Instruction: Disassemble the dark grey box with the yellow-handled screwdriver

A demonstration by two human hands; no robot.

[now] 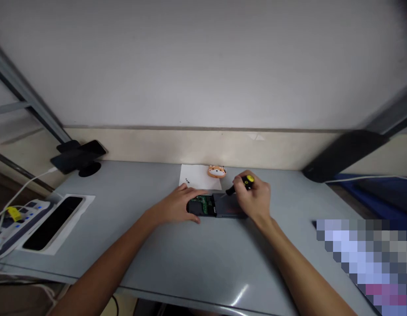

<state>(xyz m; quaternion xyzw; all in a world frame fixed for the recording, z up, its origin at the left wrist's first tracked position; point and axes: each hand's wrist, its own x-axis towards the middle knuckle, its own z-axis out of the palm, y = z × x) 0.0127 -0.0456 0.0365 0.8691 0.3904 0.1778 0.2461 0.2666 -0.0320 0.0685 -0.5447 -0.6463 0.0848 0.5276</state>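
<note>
A dark, flat electronic device (228, 207) lies on the grey table, its left part exposing a green circuit board (206, 205). My left hand (177, 205) grips the device's left end, thumb at the near edge and fingers along the far edge. In my right hand (256, 195) is a black screwdriver (232, 189) with a yellow handle end. It slants down to the left, its tip at the device's far edge near the end of the cover. Whether the tip touches anything is too small to tell.
Behind the device, a white paper sheet (196, 175) carries several tiny dark bits and an orange animal-faced case (217, 171). At left are a phone (53, 223), a power strip (23, 224) and a black stand (81, 156). A black cylinder (341, 156) leans at the back right.
</note>
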